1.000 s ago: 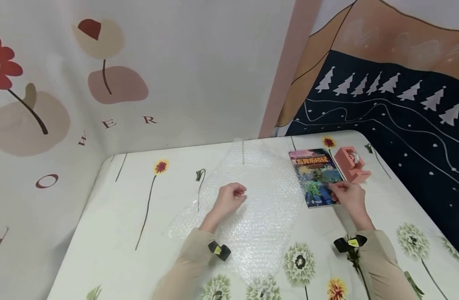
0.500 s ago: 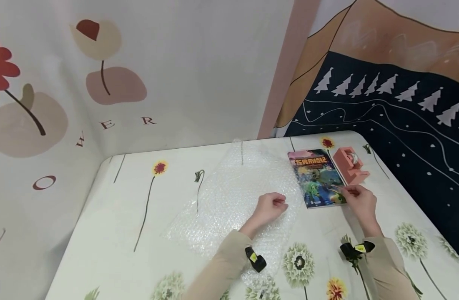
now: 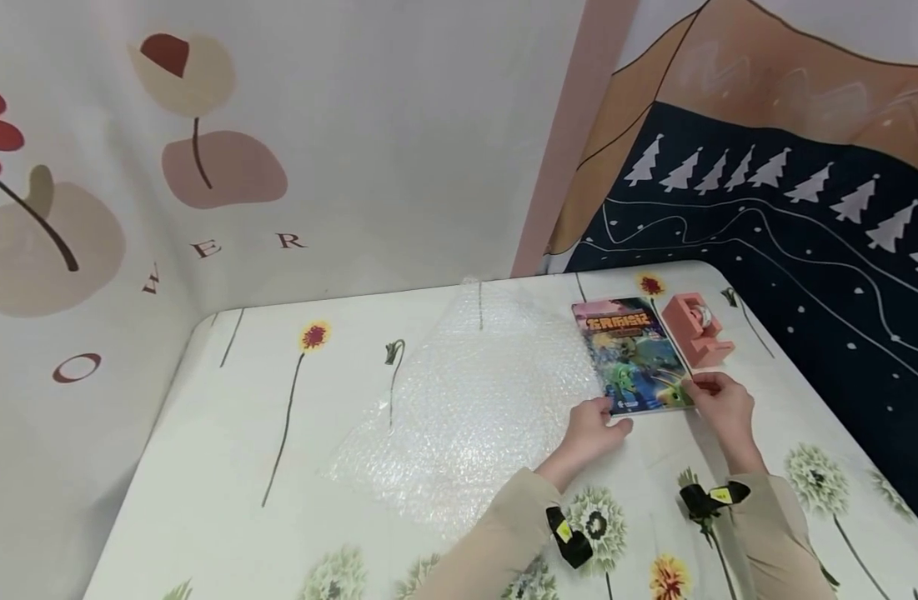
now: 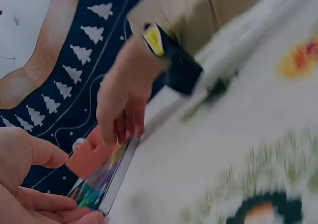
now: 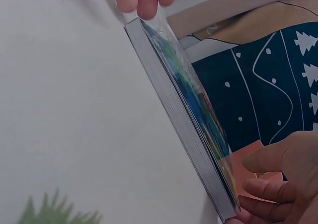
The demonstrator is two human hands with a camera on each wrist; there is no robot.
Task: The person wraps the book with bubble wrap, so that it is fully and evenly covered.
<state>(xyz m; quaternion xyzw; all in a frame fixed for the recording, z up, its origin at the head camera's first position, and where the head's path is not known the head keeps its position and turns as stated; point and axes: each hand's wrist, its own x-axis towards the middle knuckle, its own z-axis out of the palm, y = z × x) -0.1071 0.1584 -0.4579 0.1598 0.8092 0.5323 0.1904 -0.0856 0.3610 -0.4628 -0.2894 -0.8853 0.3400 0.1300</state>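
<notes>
A book (image 3: 633,354) with a colourful cover lies flat beside bubble wrap (image 3: 496,400). My left hand (image 3: 592,432) is at its near left corner, fingers by the edge and thumb held apart. At the near right corner, the bent fingers of my right hand (image 3: 724,412) touch the book. The right wrist view shows the page edge of the book (image 5: 174,119) between both hands, the thumb of my right hand (image 5: 283,179) off the cover. In the left wrist view, my left hand (image 4: 35,179) partly covers the book (image 4: 104,182).
A pink tape dispenser (image 3: 694,329) stands just right of the book, near the dark patterned backdrop (image 3: 804,242). The flower-print tablecloth (image 3: 226,467) extends to the left and front. A pale printed curtain (image 3: 368,150) rises behind the table.
My left hand has moved right across the bubble wrap to the book's near left corner. My right hand shifted slightly right from over the cover to its near right corner.
</notes>
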